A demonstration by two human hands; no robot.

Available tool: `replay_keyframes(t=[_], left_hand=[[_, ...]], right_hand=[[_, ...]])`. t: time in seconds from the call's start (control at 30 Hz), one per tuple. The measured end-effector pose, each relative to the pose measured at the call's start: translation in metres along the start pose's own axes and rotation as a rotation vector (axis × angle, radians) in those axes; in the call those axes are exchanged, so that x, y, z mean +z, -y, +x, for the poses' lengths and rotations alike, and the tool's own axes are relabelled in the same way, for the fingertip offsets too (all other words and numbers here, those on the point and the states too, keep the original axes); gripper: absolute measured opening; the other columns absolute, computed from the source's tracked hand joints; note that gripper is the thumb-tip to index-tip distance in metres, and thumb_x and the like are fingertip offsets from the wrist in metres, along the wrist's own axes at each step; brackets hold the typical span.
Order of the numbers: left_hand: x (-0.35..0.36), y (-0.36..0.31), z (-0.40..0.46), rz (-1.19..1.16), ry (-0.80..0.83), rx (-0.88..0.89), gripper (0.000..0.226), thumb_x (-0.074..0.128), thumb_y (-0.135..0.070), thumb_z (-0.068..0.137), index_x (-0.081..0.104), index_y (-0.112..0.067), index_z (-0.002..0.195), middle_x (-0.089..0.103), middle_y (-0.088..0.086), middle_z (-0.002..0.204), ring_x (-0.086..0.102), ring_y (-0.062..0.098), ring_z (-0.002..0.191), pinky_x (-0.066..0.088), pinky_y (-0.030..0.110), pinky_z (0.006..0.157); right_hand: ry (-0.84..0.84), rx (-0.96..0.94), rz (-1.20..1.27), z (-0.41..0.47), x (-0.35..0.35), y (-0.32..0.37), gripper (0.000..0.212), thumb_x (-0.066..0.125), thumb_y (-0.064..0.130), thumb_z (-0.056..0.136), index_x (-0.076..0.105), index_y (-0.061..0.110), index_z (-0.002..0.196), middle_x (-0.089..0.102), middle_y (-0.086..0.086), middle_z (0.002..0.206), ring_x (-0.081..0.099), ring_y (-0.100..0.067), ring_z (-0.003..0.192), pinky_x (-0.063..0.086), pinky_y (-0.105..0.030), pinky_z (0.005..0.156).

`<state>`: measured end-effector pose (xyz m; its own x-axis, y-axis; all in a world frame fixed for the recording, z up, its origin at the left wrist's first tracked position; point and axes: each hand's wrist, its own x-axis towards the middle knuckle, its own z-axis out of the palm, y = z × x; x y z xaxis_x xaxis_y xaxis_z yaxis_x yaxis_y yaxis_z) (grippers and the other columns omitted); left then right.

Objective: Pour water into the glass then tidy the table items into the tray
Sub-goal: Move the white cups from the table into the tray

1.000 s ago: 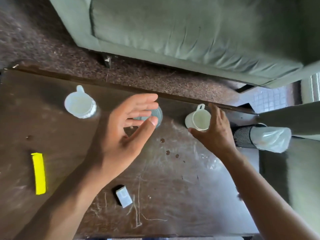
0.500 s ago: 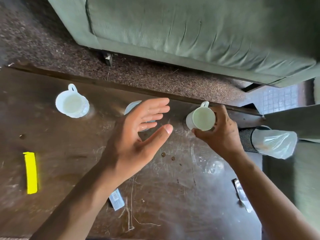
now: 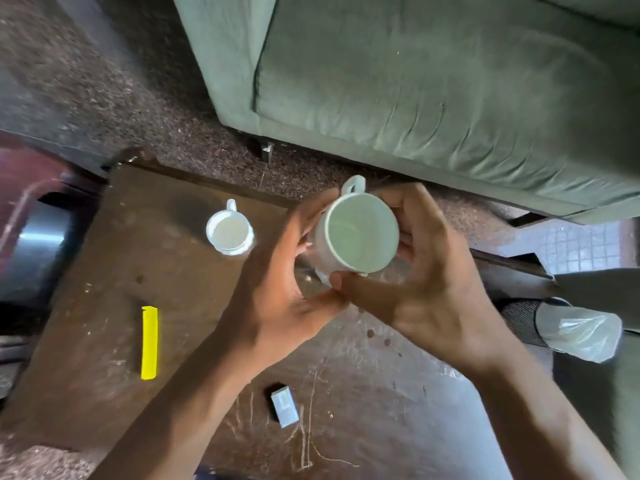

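Presently the white ceramic mug with a loop handle (image 3: 360, 233) is raised above the scratched dark wooden table (image 3: 173, 289), right hand (image 3: 426, 282) clenched round its wall; left hand (image 3: 287, 282) cups something beneath, hidden, presumably the glass steadied for pouring.

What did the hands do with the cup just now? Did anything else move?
The right hand took hold of the white mug and lifted it off the table. The left hand, open in the air before, closed in beside it, thumb touching the right thumb. The other mug, yellow comb and small box stayed put.
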<state>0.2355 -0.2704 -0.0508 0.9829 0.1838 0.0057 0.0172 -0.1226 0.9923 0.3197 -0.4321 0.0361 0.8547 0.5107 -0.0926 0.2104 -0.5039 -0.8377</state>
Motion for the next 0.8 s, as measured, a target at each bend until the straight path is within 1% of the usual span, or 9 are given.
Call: replay_keyframes(t=[0.1, 0.17, 0.27, 0.37, 0.47, 0.57, 0.6, 0.67, 0.8], left_hand=[[-0.026, -0.001, -0.006, 0.019, -0.086, 0.066, 0.095, 0.095, -0.024, 0.080, 0.046, -0.025, 0.162, 0.061, -0.014, 0.157, 0.062, 0.016, 0.144, 0.053, 0.026, 0.113], [-0.041, 0.001, -0.011, -0.004, -0.133, 0.089, 0.094, 0.095, -0.036, 0.081, 0.047, -0.027, 0.161, 0.058, -0.013, 0.161, 0.059, 0.017, 0.147, 0.053, 0.036, 0.116], [-0.063, 0.008, -0.018, -0.053, -0.227, 0.078, 0.090, 0.094, -0.057, 0.081, 0.052, -0.034, 0.157, 0.064, -0.010, 0.153, 0.066, 0.022, 0.138, 0.058, 0.052, 0.107], [-0.087, 0.017, -0.025, -0.084, -0.264, 0.053, 0.086, 0.097, -0.056, 0.077, 0.056, -0.035, 0.150, 0.070, -0.007, 0.138, 0.072, 0.027, 0.125, 0.063, 0.060, 0.096], [-0.116, 0.024, -0.035, 0.017, -0.327, 0.022, 0.075, 0.093, -0.061, 0.080, 0.058, -0.038, 0.143, 0.072, -0.008, 0.129, 0.074, 0.025, 0.118, 0.065, 0.053, 0.090], [-0.142, 0.028, -0.043, 0.033, -0.404, -0.009, 0.066, 0.092, -0.056, 0.082, 0.059, -0.040, 0.137, 0.071, -0.011, 0.128, 0.072, 0.015, 0.118, 0.062, 0.029, 0.089], [-0.149, 0.028, -0.045, 0.024, -0.422, -0.020, 0.064, 0.092, -0.052, 0.082, 0.060, -0.041, 0.136, 0.071, -0.012, 0.128, 0.072, 0.011, 0.116, 0.060, 0.022, 0.088], [-0.161, 0.030, -0.049, 0.002, -0.452, -0.031, 0.064, 0.094, -0.045, 0.080, 0.060, -0.042, 0.135, 0.071, -0.015, 0.128, 0.071, 0.007, 0.116, 0.058, 0.017, 0.089], [-0.181, 0.039, -0.057, 0.056, -0.500, -0.058, 0.067, 0.092, -0.046, 0.078, 0.060, -0.042, 0.136, 0.071, -0.017, 0.128, 0.071, 0.011, 0.118, 0.059, 0.023, 0.095]], right_hand=[[0.054, 0.010, 0.036, 0.007, 0.028, 0.022, 0.060, 0.094, 0.025, 0.072, 0.057, 0.022, 0.119, 0.072, 0.007, 0.105, 0.073, -0.014, 0.096, 0.061, -0.037, 0.077], [0.071, 0.009, 0.053, 0.010, 0.045, 0.034, 0.061, 0.095, 0.025, 0.071, 0.057, 0.022, 0.119, 0.072, 0.007, 0.103, 0.072, -0.012, 0.094, 0.060, -0.026, 0.073], [0.098, -0.002, 0.065, 0.015, 0.069, 0.049, 0.061, 0.095, 0.027, 0.072, 0.057, 0.023, 0.120, 0.072, 0.007, 0.103, 0.072, -0.011, 0.095, 0.058, -0.018, 0.071], [0.179, -0.018, 0.115, 0.021, 0.085, 0.059, 0.070, 0.095, 0.039, 0.075, 0.056, 0.024, 0.131, 0.072, 0.008, 0.116, 0.071, -0.010, 0.109, 0.061, -0.022, 0.084], [0.127, 0.027, 0.234, 0.031, 0.102, 0.059, 0.066, 0.081, 0.053, 0.085, 0.056, 0.026, 0.139, 0.070, 0.008, 0.130, 0.067, -0.007, 0.123, 0.058, -0.026, 0.099], [-0.029, 0.104, 0.232, 0.046, 0.128, 0.040, 0.045, 0.074, 0.043, 0.096, 0.063, 0.022, 0.134, 0.073, 0.006, 0.124, 0.069, -0.005, 0.116, 0.058, -0.025, 0.096], [-0.040, 0.144, 0.155, 0.051, 0.139, 0.029, 0.046, 0.075, 0.041, 0.096, 0.063, 0.022, 0.136, 0.072, 0.005, 0.127, 0.068, -0.006, 0.118, 0.058, -0.029, 0.100], [0.004, 0.220, -0.026, 0.060, 0.164, 0.009, 0.062, 0.080, 0.040, 0.091, 0.056, 0.022, 0.145, 0.066, 0.001, 0.140, 0.062, -0.012, 0.128, 0.054, -0.037, 0.109], [0.080, 0.241, -0.257, 0.072, 0.215, -0.027, 0.087, 0.087, 0.039, 0.078, 0.045, 0.015, 0.151, 0.059, -0.006, 0.144, 0.054, -0.026, 0.135, 0.045, -0.040, 0.112]])
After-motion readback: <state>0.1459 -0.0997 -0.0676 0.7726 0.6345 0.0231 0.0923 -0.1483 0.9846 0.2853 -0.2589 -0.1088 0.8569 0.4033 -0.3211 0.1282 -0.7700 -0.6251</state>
